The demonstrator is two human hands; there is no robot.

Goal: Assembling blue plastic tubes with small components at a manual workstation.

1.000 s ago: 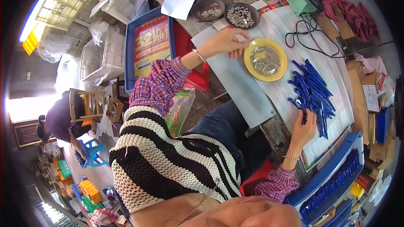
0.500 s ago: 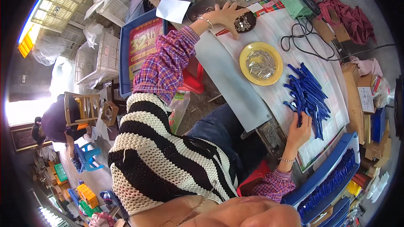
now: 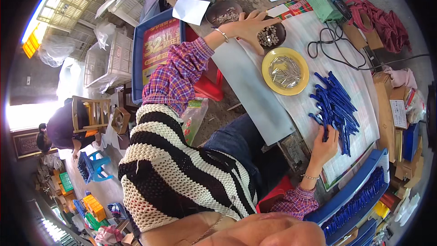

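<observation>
Left hand (image 3: 248, 27) extended over dark dish of small metal parts (image 3: 269, 35), fingers spread open, nothing gripped; second dark dish (image 3: 224, 14) just beside. Yellow plate (image 3: 285, 71) of silver pins positioned near table centre. Loose pile of blue plastic pieces (image 3: 336, 105) laid right of plate; right hand (image 3: 326, 143) rested on pile's near edge, fingers curled onto pieces, firm grip cannot be told. Blue tray (image 3: 359, 196) at lower right seen filled with rows of blue pieces: judged partly complete, loose pile judged outstanding
</observation>
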